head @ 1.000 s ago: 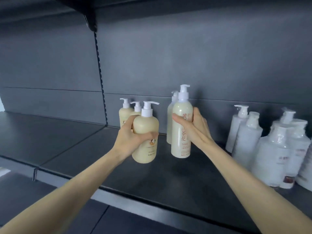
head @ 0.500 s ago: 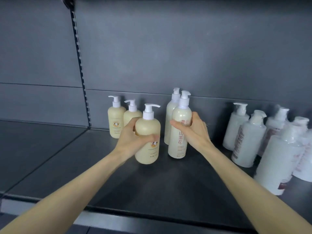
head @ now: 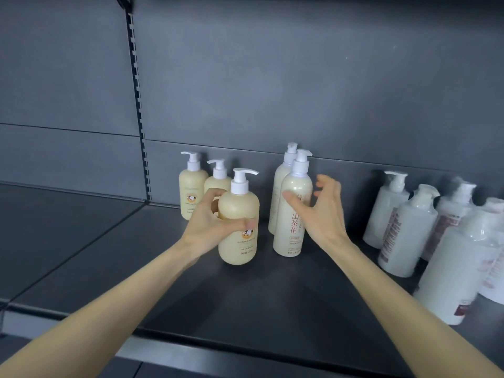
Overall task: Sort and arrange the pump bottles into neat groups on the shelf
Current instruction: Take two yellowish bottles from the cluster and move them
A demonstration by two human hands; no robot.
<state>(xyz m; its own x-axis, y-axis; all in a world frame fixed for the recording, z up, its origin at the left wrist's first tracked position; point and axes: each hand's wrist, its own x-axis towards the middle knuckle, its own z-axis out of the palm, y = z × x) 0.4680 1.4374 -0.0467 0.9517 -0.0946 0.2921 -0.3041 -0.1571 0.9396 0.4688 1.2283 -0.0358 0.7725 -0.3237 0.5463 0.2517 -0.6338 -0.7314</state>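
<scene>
The left hand (head: 210, 222) grips a short cream bottle (head: 240, 241) round its middle, thumb across the front, fingers curled behind; the bottle stands upright near the middle of the dark shelf (head: 245, 309). Two matching short bottles (head: 191, 186) stand just behind it to the left. The right hand (head: 321, 214) holds nothing, its fingers spread and loosely bent beside a tall cream bottle (head: 293, 230), the thumb lying across its front. A second tall bottle (head: 279, 186) stands close behind. White bottles (head: 409, 233) cluster at the far right.
</scene>
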